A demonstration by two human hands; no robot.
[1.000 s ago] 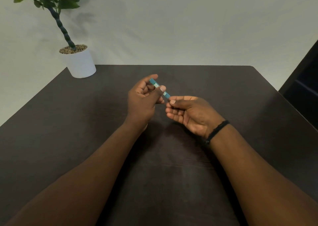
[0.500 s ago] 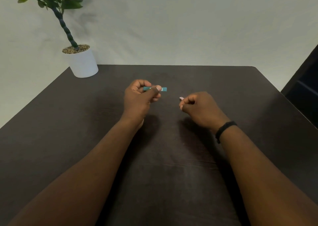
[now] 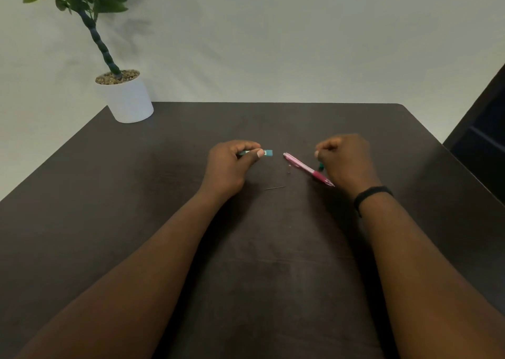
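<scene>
In the left hand (image 3: pixel 232 164) a small teal plastic lead tube (image 3: pixel 267 153) is pinched over the dark wooden table (image 3: pixel 136 222); it is best kept level. A pink plastic mechanical pencil (image 3: pixel 306 167) lies beside the curled right hand (image 3: pixel 347 162), whose grip cannot be told.

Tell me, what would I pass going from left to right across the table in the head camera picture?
White plant pot → left hand → teal tube pinched in its fingers → pink pen lying on the table → right hand → black wristband.
</scene>
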